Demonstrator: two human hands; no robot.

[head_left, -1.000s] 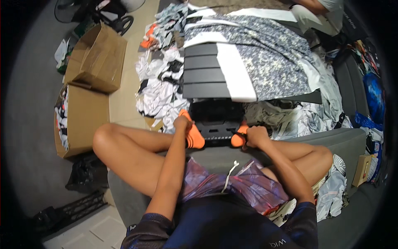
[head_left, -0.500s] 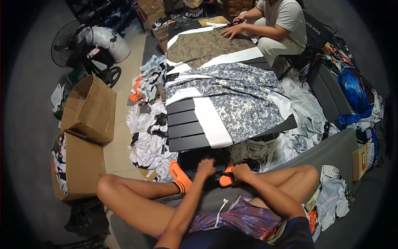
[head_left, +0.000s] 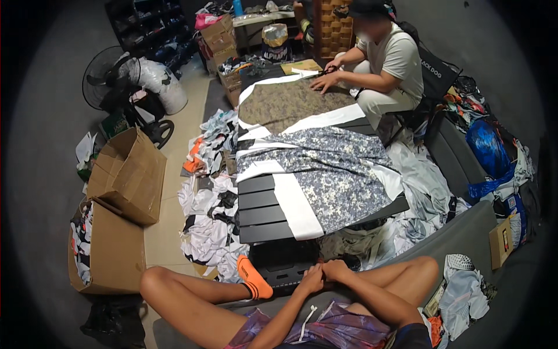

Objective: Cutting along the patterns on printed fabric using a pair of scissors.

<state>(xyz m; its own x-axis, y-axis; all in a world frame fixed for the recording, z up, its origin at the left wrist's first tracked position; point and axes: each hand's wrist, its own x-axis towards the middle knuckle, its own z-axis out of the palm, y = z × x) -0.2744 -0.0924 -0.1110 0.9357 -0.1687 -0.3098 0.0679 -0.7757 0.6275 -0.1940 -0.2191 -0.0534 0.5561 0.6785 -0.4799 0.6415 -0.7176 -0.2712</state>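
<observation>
My left hand (head_left: 313, 280) and my right hand (head_left: 336, 270) meet in front of my crossed legs, just short of the table's near edge. Fingers of both are curled, and whatever they hold is hidden behind them. An orange sock (head_left: 253, 280) with black bands covers my left foot, to the left of the hands. Beyond them lies a grey-and-white camouflage cloth (head_left: 343, 180) with white borders, spread in folds over the black slatted table (head_left: 256, 200). A black crate-like box (head_left: 279, 259) stands under the table's near edge.
Across the table a person (head_left: 386, 70) leans over a brown-green cloth (head_left: 290, 104), holding a dark tool. Heaps of fabric scraps (head_left: 212, 215) flank the table. Open cardboard boxes (head_left: 131, 174) and a fan (head_left: 107, 78) stand left. A grey sofa arm (head_left: 430, 232) is at right.
My hands have come together, the left moving right toward the other. The second orange sock, visible beside my right hand before, is now out of sight. The view has tilted up.
</observation>
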